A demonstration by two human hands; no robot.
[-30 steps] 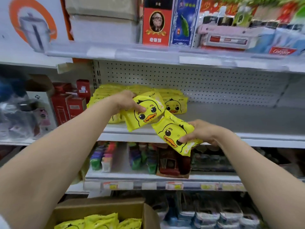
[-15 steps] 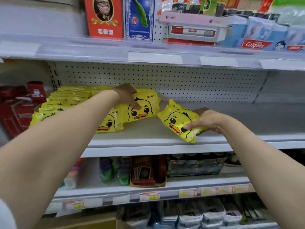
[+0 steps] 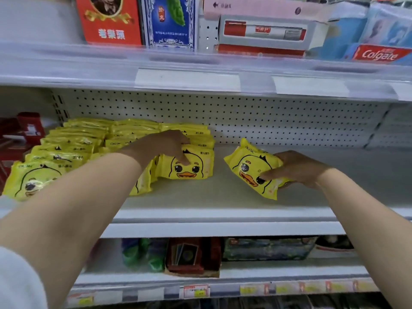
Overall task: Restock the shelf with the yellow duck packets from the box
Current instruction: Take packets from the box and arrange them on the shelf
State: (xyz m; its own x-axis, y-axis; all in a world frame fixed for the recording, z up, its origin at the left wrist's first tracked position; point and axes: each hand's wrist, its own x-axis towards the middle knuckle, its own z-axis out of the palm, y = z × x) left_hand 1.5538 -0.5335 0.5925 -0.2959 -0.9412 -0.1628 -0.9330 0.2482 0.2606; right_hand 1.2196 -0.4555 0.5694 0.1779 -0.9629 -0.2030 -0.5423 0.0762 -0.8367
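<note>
- Store shelving fills your view: a white shelf [image 3: 223,210] with a perforated back panel [image 3: 289,121], under an upper shelf [image 3: 66,70] that carries a red box [image 3: 109,21], a blue box [image 3: 169,21] and Colgate toothpaste cartons [image 3: 379,54].
- Your yellow duck packets [image 3: 73,139] sit on the left half of the white shelf, in rows running back to the panel. Each is a bright yellow soft pack with a cartoon duck face: black eyes, an orange bill and a small black tuft on top.
- At the right end of those rows, the front packet [image 3: 196,170] stands upright with its duck face towards you.
- Your left hand [image 3: 162,148] reaches over that front packet. Its fingers bend over the top edge, and one fingertip presses on the duck's forehead. The thumb is hidden.
- Your right hand [image 3: 298,168] grips a tilted packet [image 3: 252,168] over the bare stretch of shelf, apart from the rows and to their right. The thumb lies on the face next to the duck's eye, and the other fingers wrap round behind.
- That packet leans with its top towards the left. You cannot tell whether its lower corner touches the shelf.
- Red boxes [image 3: 29,128] stand at the far left of the shelf, beside the yellow rows.
- On the lower shelf [image 3: 267,270] you have card packs [image 3: 185,255] and green packs [image 3: 142,253], with price tags [image 3: 195,291] along its front edge.
- Your white sleeve [image 3: 15,279] shows at the bottom left corner.
</note>
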